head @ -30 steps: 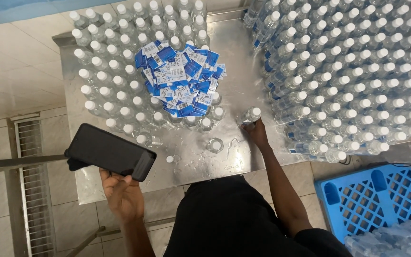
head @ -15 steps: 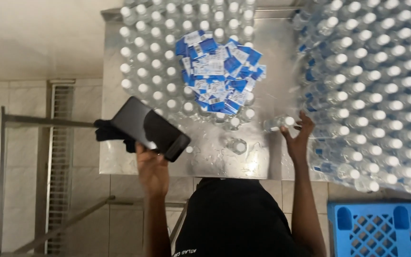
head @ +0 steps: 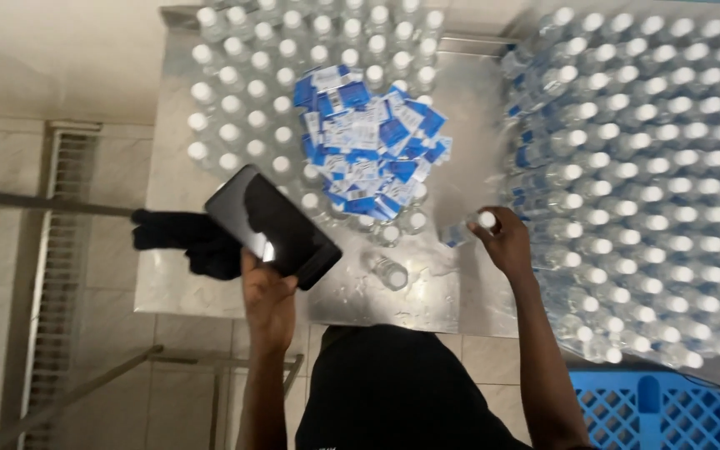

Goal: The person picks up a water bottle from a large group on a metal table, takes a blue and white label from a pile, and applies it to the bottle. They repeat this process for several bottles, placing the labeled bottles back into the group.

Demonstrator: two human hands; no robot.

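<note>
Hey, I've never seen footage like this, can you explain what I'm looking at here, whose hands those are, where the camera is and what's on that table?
This is one view from a camera worn on a person's head, looking straight down, so the two arms reaching up from the bottom are that person's own. The left hand holds a dark phone over the near edge of a wet metal table. The right hand grips a small clear bottle with a white cap. On the table stand many capped bottles in rows, with a loose heap of blue and white labels on top of some of them. A larger block of bottles fills the right side. A black glove lies beside the phone, and a blue crate sits lower right.
</note>
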